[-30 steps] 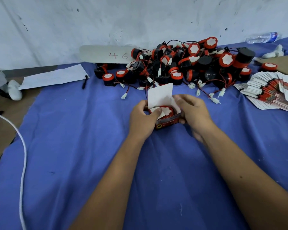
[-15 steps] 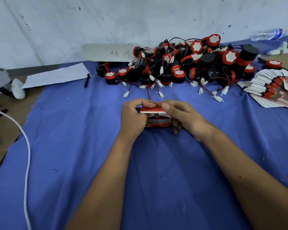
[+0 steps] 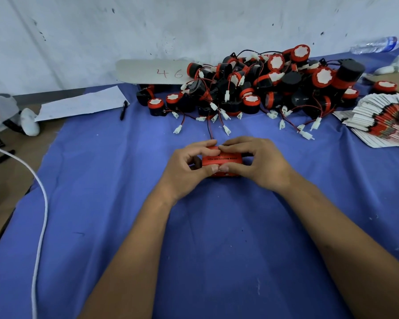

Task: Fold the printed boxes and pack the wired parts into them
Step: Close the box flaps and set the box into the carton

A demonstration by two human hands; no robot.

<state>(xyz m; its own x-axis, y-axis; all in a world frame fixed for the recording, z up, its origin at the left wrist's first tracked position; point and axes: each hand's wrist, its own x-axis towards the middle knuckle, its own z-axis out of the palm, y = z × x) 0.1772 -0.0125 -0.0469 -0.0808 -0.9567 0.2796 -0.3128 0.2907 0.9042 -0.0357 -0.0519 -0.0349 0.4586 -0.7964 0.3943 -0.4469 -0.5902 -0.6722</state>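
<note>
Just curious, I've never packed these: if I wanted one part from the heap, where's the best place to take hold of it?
Take a loose one at the near edge of the heap of wired parts, like the upright part. Come from above and pinch its round black body, cap up. Avoid pulling the wires, which look tangled.

Red printed box (image 3: 221,159), closed, lying flat at centre. Black-and-red wired parts (image 3: 263,86) heaped at 12–1 o'clock. Flat boxes (image 3: 382,125) fanned at 2 o'clock.
</note>
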